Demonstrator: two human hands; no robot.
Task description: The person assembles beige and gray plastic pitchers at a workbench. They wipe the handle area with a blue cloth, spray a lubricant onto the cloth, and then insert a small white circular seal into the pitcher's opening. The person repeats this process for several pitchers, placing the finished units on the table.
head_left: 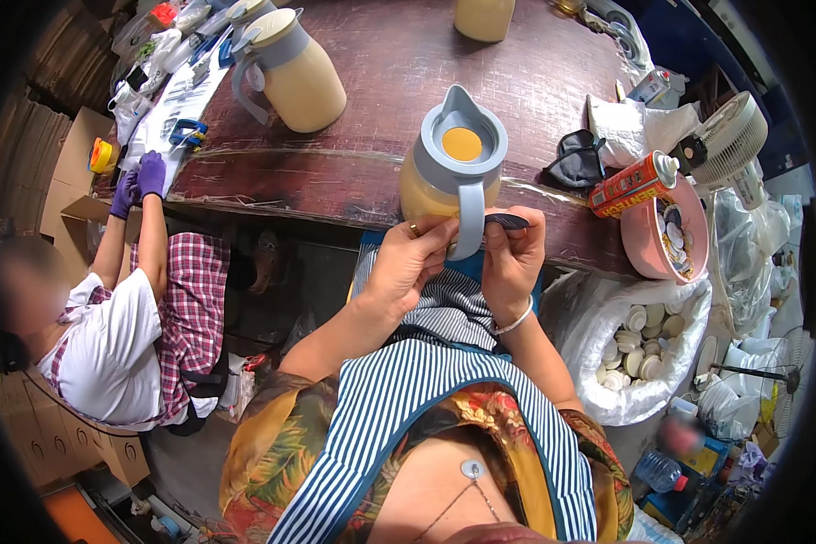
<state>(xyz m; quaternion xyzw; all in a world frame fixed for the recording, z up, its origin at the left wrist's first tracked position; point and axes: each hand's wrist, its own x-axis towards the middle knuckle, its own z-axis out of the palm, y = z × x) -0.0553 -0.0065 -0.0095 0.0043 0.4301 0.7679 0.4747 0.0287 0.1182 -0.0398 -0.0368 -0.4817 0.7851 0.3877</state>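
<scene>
A cream jug [416, 189] with a grey-blue spouted top and a round orange-yellow disc in its lid stands at the table's near edge, its grey handle [471, 213] toward me. My left hand [406, 265] is closed at the left of the handle, thumb and fingertips pressed together against it; whatever they pinch is hidden. On the handle's right, my right hand [515, 257] pinches a dark, flat oval piece [508, 221] between thumb and fingers. A similar cream jug [304, 86] stands farther left, and another jug [484, 18] is at the far side.
At right are a red spray can [633, 184], a pink tub [641, 238] of small discs, a black pouch [576, 160] and a fan [733, 131]. Below sits a white sack [598, 399] of pale round lids. At left, a co-worker's purple-gloved hands [139, 184] rest by the table edge.
</scene>
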